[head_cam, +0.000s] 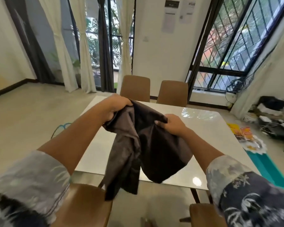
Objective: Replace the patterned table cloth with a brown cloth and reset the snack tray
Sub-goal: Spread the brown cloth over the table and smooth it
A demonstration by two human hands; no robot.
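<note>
Much of a dark brown, shiny cloth point(154, 145) is dangling bunched past the near edge of the glossy white table point(203, 128), beside a brown wooden chair point(85, 202). The left hand point(116, 107) is curling its fingers round one gathered fold, the right hand point(172, 125) pinching another. Flung out this twisted, it is risking landing crooked and sliding off; orange snack packets point(243, 131) are lying well apart, far right.

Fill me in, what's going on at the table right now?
A person grips a bunched brown cloth with the left hand and right hand, holding it above the bare white table, not yet spread. A teal patterned cloth lies off the table's right side, with snack packets at its far end.
</note>
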